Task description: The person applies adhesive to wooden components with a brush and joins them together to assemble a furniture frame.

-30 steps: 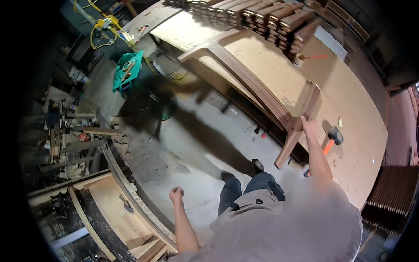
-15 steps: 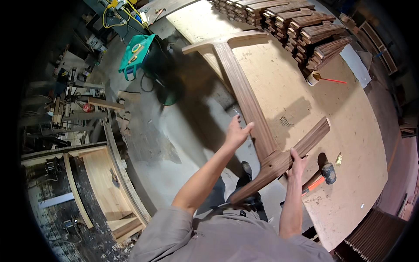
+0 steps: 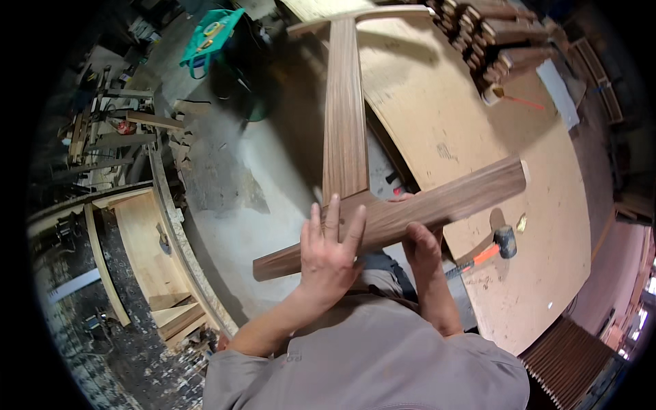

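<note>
A dark brown wooden frame, a long board joined to a crosspiece at each end, is held in front of me. Its far crosspiece reaches over the pale workbench. My left hand lies with spread fingers on the near crosspiece, by the joint. On that crosspiece's right half, my right hand grips the board, thumb at the near edge and fingertips showing past the far edge. A mallet with a black head and orange handle rests on the bench, right of my right hand.
The pale workbench carries stacked dark wooden parts, a small pot with a red stick and a white sheet. A green bag stands far left. At lower left, a cluttered surface holds pale boards.
The frame has swung so its long board points more straight ahead, and its near crosspiece has come left. My left hand, apart from it before, now rests on it. My right hand still grips.
</note>
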`<act>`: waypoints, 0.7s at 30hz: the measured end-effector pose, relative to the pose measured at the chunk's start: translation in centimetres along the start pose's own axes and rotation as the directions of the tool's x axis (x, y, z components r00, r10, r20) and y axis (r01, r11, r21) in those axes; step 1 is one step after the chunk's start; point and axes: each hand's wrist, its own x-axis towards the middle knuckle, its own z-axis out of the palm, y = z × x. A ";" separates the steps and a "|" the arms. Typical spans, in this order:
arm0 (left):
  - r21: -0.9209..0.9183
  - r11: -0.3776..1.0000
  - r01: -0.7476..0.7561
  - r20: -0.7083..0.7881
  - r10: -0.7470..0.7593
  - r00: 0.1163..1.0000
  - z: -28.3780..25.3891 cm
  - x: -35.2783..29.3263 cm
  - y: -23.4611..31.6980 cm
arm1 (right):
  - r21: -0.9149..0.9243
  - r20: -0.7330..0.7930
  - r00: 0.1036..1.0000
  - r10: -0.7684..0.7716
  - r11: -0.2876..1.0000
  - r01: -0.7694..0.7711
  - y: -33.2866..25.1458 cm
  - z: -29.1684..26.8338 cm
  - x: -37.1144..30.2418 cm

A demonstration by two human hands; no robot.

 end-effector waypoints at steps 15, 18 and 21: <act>-0.145 0.988 0.047 -0.388 -0.100 0.916 -5.5 0.2 -9.5 | 0.138 0.744 0.604 0.285 0.819 -0.556 16.2 9.9 27.8; -0.259 0.956 0.139 -0.386 -0.235 0.892 -6.2 -1.7 -12.6 | 0.273 0.429 0.790 0.438 0.771 -0.576 21.7 11.9 32.9; -0.343 0.917 0.202 -0.366 -0.329 0.871 -6.1 -2.7 -16.9 | 0.160 0.294 0.823 0.486 0.824 -0.543 21.5 14.8 34.9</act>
